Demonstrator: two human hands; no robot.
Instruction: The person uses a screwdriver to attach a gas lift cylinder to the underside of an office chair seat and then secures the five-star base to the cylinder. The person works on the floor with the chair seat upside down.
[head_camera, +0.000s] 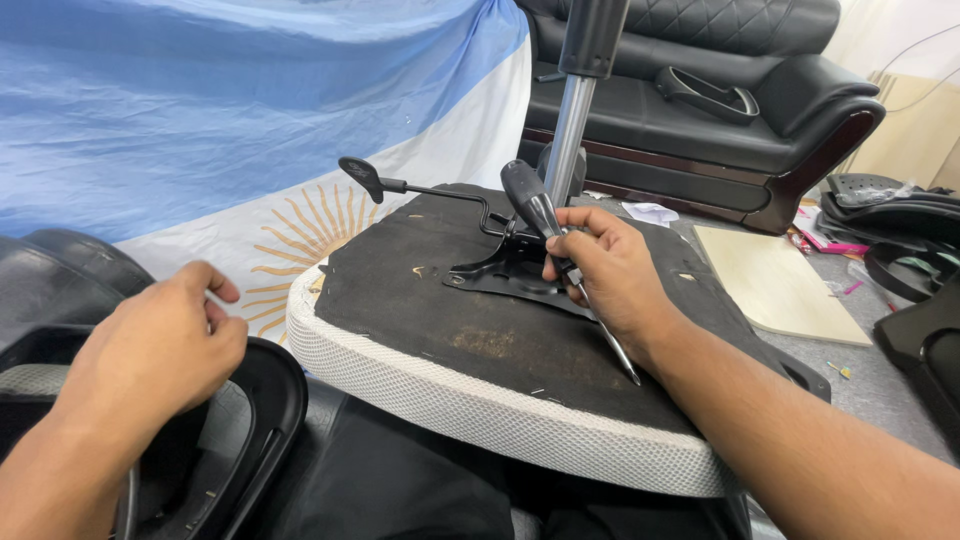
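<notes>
An upturned office chair seat (470, 330) lies before me, black fabric underside up, white mesh edge toward me. A black metal mechanism plate (505, 272) with a lever (400, 185) and a chrome gas cylinder (568, 130) is fixed at its middle. My right hand (605, 270) rests on the plate and grips a black-handled screwdriver (535, 205), handle up, its metal shaft pointing down toward me. My left hand (160, 345) hovers left of the seat, fingers loosely curled, holding nothing, above a black plastic chair part (265, 400).
A blue and white cloth with a sun design (200, 110) hangs behind. A black leather sofa (720, 90) stands at the back right. Black chair parts (890, 215) and a beige board (775, 285) lie on the grey floor at right.
</notes>
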